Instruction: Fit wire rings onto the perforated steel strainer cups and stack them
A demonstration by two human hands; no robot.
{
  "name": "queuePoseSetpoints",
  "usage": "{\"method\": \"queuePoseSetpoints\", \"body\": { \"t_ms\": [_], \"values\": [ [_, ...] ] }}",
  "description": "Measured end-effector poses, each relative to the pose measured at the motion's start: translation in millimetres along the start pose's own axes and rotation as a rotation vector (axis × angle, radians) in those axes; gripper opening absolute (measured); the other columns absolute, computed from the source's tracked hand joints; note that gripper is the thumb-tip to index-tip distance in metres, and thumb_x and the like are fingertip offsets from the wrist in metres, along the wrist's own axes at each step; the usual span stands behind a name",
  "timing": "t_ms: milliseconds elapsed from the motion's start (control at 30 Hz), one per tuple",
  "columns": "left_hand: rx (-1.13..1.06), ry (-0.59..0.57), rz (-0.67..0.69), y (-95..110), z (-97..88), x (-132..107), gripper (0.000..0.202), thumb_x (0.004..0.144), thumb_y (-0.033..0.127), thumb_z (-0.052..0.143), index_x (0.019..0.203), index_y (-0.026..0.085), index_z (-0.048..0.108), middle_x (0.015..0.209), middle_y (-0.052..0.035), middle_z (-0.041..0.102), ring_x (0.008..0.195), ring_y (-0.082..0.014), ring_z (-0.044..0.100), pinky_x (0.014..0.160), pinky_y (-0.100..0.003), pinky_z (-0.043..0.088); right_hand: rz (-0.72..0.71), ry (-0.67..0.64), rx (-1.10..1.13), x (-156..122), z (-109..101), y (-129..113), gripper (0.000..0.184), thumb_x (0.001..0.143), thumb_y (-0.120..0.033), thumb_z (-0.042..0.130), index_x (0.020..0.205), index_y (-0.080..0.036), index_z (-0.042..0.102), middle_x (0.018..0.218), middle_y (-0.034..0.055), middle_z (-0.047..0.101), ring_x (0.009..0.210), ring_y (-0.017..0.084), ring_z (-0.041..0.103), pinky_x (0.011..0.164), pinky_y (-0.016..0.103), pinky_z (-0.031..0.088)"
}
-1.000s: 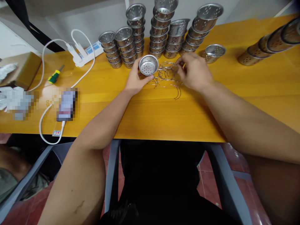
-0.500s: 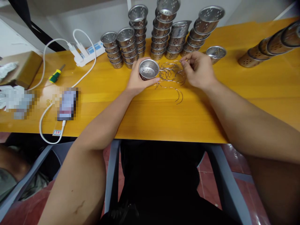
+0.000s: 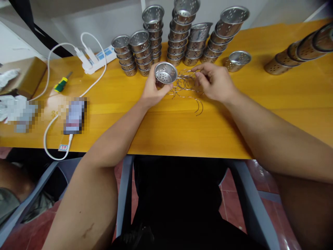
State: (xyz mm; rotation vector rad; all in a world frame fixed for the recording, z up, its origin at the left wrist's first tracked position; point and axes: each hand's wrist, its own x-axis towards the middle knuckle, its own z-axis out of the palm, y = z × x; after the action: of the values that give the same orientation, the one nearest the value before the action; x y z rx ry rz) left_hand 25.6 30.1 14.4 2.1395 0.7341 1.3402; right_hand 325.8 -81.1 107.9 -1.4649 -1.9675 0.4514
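Observation:
My left hand (image 3: 152, 91) is wrapped round a small perforated metal cup (image 3: 165, 73), tilted so its open mouth faces me. My right hand (image 3: 214, 82) is to its right, thumb and fingers pinched on a thin wire handle (image 3: 189, 72) at the top of a loose pile of bent wire handles (image 3: 187, 86) on the yellow table (image 3: 166, 128). The pinched wire reaches toward the cup's rim. Just behind both hands stand several stacks of the same metal cups (image 3: 177, 38).
A single cup (image 3: 237, 60) lies right of the stacks, and a long nested row of cups (image 3: 299, 50) lies on its side at the far right. At left are a white power strip (image 3: 97, 57) with cables, a screwdriver (image 3: 61, 83), a phone (image 3: 75, 116) and a cardboard box (image 3: 24, 74).
My left hand lifted and tilted the cup a little. My right hand moved left from the far side of the wire pile toward the cup, pinching a wire.

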Motion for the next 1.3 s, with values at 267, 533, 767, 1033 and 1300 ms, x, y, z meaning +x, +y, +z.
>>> {"method": "queuePoseSetpoints", "body": {
  "t_ms": [267, 533, 767, 1033, 1300],
  "values": [
    [0.007, -0.036, -0.005, -16, -0.2, -7, 0.114, 0.100, 0.086, 0.101, 0.185, 0.036, 0.044, 0.169, -0.0123, 0.068, 0.159, -0.0349, 0.078, 0.147, -0.060, 0.064, 0.082, 0.072, 0.097, -2, 0, 2, 0.077, 0.116, -0.107, 0.058, 0.128, -0.033, 0.077, 0.126, 0.0162, 0.095, 0.100, 0.030, 0.070, 0.098, 0.049, 0.051],
    [-0.006, -0.033, -0.048, -8, -2.6, -9, 0.103, 0.091, 0.076, 0.113, 0.168, 0.034, 0.059, 0.160, -0.0108, 0.075, 0.154, -0.0364, 0.077, 0.148, -0.065, 0.062, 0.095, 0.069, 0.145, -7, -10, -31, 0.078, 0.105, -0.115, 0.064, 0.126, -0.042, 0.079, 0.105, 0.0123, 0.092, 0.091, 0.039, 0.075, 0.086, 0.059, 0.059],
    [-0.023, -0.063, -0.012, -13, 2.1, -11, 0.109, 0.098, 0.082, 0.105, 0.178, 0.034, 0.049, 0.167, -0.0120, 0.072, 0.159, -0.0363, 0.078, 0.147, -0.063, 0.062, -0.001, -0.033, 0.059, 1, -7, -81, 0.041, 0.117, -0.079, 0.071, 0.134, -0.044, 0.084, 0.098, 0.0054, 0.083, 0.090, 0.035, 0.071, 0.090, 0.057, 0.062],
    [-0.028, -0.101, -0.023, -9, 1.1, -11, 0.110, 0.107, 0.089, 0.092, 0.189, 0.035, 0.043, 0.175, -0.0156, 0.071, 0.165, -0.0357, 0.077, 0.151, -0.062, 0.061, 0.058, -0.046, -0.095, 20, 14, -99, 0.048, 0.121, -0.077, 0.064, 0.142, -0.046, 0.093, 0.119, 0.0091, 0.095, 0.112, 0.044, 0.086, 0.102, 0.065, 0.070],
    [-0.011, -0.084, -0.009, -5, 0.5, -11, 0.108, 0.104, 0.089, 0.096, 0.184, 0.035, 0.045, 0.169, -0.0133, 0.073, 0.157, -0.0341, 0.083, 0.145, -0.062, 0.067, 0.097, -0.058, -0.149, 16, 18, -104, 0.065, 0.124, -0.088, 0.052, 0.166, -0.054, 0.086, 0.124, 0.0077, 0.097, 0.125, 0.049, 0.088, 0.102, 0.070, 0.073]
  ]
}}
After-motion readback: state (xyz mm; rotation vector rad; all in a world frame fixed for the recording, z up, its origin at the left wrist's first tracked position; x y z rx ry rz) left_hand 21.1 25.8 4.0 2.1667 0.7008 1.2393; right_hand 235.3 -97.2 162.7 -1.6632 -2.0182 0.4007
